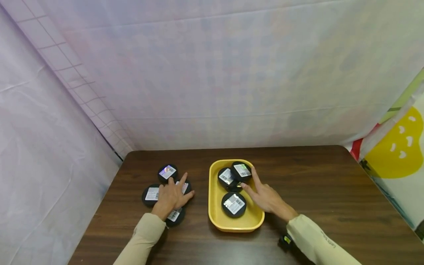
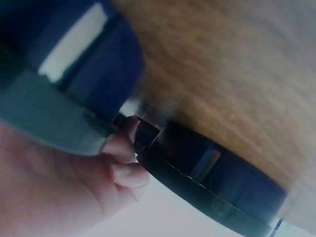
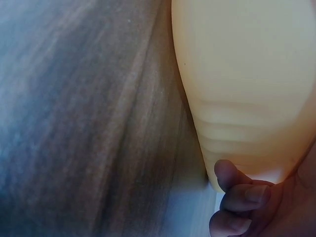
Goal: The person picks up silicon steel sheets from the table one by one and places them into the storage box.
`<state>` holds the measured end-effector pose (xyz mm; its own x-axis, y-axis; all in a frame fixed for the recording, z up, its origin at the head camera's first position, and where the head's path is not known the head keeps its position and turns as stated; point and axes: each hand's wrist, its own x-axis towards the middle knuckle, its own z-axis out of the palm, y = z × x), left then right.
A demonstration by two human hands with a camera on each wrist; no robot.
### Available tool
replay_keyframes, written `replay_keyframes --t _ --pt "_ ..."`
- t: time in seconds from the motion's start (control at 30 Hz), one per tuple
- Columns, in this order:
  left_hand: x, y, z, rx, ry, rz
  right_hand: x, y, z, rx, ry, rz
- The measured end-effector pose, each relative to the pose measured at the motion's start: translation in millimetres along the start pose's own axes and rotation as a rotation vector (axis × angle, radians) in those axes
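Note:
Several round black lidded containers with white labels lie together at the left of the table in the head view, one at the back (image 1: 167, 172) and another at the left (image 1: 151, 195). My left hand (image 1: 170, 197) reaches over them, thumb and index finger around the edge of the container on the right (image 1: 186, 187). In the left wrist view, two curled fingers (image 2: 129, 175) show between two containers. More such containers sit in a yellow tray (image 1: 213, 215). At its right rim, my right hand (image 1: 267, 198) grips the rearmost container (image 1: 241, 170) between thumb and index finger.
Another labelled container (image 1: 233, 204) lies in the front half of the tray. A small black object with a yellow-green patch (image 1: 285, 241) is beside the right sleeve on the brown wooden table (image 1: 314, 176). A white cloth (image 1: 232, 73) hangs behind the table.

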<state>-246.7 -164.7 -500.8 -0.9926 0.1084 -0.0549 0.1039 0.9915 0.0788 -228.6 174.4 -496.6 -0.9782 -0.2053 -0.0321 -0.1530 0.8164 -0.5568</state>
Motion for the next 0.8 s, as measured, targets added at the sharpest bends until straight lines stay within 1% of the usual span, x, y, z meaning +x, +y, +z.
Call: replay_keyframes --t 0.1,0.3,0.6,0.8 --pt "-0.8 -0.3 -3.4 -0.015 0.020 0.002 0.5 0 0 0.000 0.001 0.000" --pt "-2.4 0.4 -12.0 -0.049 0.080 0.027 -0.1 0 0 -0.001 -0.005 0.002" --pt "-2.9 5.8 -21.7 -0.097 0.137 0.061 0.4 0 0 0.011 -0.004 0.004" --pt "-2.4 11.5 -28.0 -0.112 0.145 0.068 -0.4 0 0 0.015 0.005 0.005"
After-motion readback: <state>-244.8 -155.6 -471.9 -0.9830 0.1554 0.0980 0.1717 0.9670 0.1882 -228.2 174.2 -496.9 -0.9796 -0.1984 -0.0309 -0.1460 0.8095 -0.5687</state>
